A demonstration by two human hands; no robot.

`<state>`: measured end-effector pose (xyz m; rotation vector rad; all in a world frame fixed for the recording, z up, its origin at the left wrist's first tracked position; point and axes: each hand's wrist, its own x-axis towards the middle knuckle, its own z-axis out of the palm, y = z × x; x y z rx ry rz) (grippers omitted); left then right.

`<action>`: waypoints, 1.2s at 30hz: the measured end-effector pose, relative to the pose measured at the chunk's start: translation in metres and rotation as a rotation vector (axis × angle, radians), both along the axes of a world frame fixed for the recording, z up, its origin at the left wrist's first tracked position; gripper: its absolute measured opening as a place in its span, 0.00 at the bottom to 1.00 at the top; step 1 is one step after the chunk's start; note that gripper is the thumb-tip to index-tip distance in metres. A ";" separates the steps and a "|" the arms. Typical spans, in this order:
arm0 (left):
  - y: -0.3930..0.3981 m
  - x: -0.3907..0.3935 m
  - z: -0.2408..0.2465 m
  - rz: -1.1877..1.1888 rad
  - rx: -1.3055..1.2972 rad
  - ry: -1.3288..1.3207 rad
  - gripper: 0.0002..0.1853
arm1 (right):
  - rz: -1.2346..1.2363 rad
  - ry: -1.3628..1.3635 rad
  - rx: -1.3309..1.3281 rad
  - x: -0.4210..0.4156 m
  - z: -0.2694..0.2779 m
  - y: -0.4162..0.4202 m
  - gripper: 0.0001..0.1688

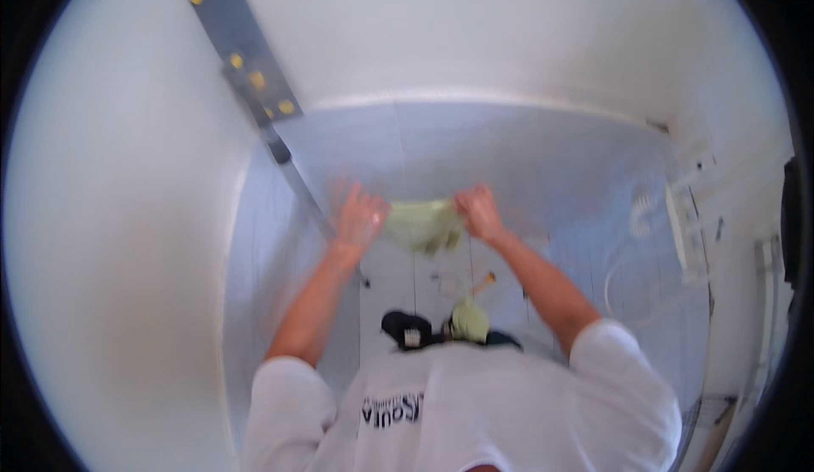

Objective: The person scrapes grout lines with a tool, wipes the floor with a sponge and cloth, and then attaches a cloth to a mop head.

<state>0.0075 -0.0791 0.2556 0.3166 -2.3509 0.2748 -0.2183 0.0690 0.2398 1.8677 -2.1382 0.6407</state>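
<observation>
A pale green cloth (420, 221) is stretched by its upper edge between my two hands, above the floor. My left hand (362, 218) grips one upper corner and is blurred by motion. At the opposite corner, my right hand (478, 210) has its fingers closed on the fabric. The lower part of the cloth hangs loose, with darker patches at its right side. Another light green cloth (470, 321) is by my feet, next to a black shoe (406, 329).
A long pole (302, 189) with a flat grey mop-like head (241, 43) leans in the left corner. An orange-handled tool (484, 282) lies on the grey plank floor (388, 281). A white panel heater (679, 230), with a pale cable (608, 291) nearby, stands at the right wall.
</observation>
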 end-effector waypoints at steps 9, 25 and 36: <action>0.013 0.009 0.027 0.162 0.833 -0.070 0.24 | -0.085 -0.690 -0.067 0.051 0.053 0.002 0.06; 0.024 0.042 0.016 -0.249 2.186 0.372 0.22 | -0.038 -1.150 0.029 0.047 0.028 0.018 0.19; 0.028 0.067 -0.018 0.132 2.169 0.552 0.22 | -0.316 -0.866 0.889 0.082 -0.132 0.163 0.22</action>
